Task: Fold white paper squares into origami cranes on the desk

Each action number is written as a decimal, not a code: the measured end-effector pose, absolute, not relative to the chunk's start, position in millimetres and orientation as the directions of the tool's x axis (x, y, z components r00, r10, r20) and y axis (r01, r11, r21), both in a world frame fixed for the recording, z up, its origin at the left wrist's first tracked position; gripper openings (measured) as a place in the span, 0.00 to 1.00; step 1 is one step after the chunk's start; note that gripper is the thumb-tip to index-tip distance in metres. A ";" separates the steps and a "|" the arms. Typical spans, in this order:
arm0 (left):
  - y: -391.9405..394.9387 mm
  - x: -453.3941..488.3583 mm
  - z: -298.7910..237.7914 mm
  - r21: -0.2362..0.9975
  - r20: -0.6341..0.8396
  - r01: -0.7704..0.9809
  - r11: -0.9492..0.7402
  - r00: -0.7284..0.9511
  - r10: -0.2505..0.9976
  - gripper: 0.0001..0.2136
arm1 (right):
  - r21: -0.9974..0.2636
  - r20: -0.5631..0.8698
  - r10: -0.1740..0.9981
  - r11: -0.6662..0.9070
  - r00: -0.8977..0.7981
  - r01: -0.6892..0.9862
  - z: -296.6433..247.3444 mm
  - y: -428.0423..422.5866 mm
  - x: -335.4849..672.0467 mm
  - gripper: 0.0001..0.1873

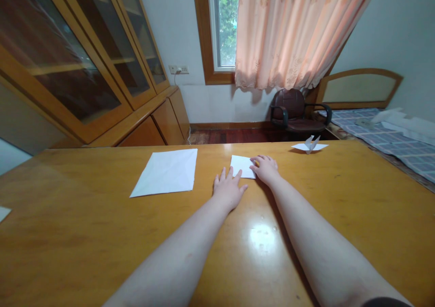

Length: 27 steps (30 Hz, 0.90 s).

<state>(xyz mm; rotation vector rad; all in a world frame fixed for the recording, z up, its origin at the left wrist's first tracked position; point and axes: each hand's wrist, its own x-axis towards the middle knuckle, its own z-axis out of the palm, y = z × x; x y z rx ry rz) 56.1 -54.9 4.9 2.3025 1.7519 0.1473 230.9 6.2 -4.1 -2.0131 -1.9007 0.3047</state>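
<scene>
A small folded white paper (242, 165) lies flat on the wooden table (102, 234), near its far edge. My left hand (228, 190) rests flat just in front of it, fingers spread, the fingertips touching its near edge. My right hand (266, 167) presses on the paper's right side with its fingers curled down onto it. A larger white sheet (167, 172) lies to the left of both hands. A folded white paper crane (310, 146) stands on the table at the far right.
A corner of another white paper (4, 213) shows at the table's left edge. Beyond the table stand a glass-door wooden cabinet (84, 67), a dark office chair (295, 112) under a curtained window, and a bed (390, 139) at the right.
</scene>
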 end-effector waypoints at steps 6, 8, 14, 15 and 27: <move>-51.0 55.1 8.7 0.213 -0.032 0.958 -0.189 0.200 0.979 0.27 | -0.351 0.077 0.986 -0.111 0.147 0.930 -1.2 2.8 226.5 0.19; -49.7 54.5 10.2 0.215 0.009 0.956 -0.201 0.204 0.979 0.26 | -0.352 0.085 0.986 -0.104 0.142 0.930 -1.8 3.2 226.9 0.19; -48.5 51.8 16.0 0.254 0.153 0.894 -0.369 0.340 0.928 0.13 | -0.398 0.143 0.985 -0.034 0.099 0.917 -4.8 6.9 232.2 0.17; -48.9 51.9 16.8 0.264 0.164 0.875 -0.406 0.374 0.913 0.12 | -0.415 0.159 0.982 -0.027 0.102 0.910 -4.4 7.0 233.0 0.17; -56.2 52.5 26.4 0.310 0.080 0.735 -0.604 0.612 0.786 0.12 | -0.547 0.089 0.995 0.082 -0.039 0.833 4.2 3.8 231.4 0.07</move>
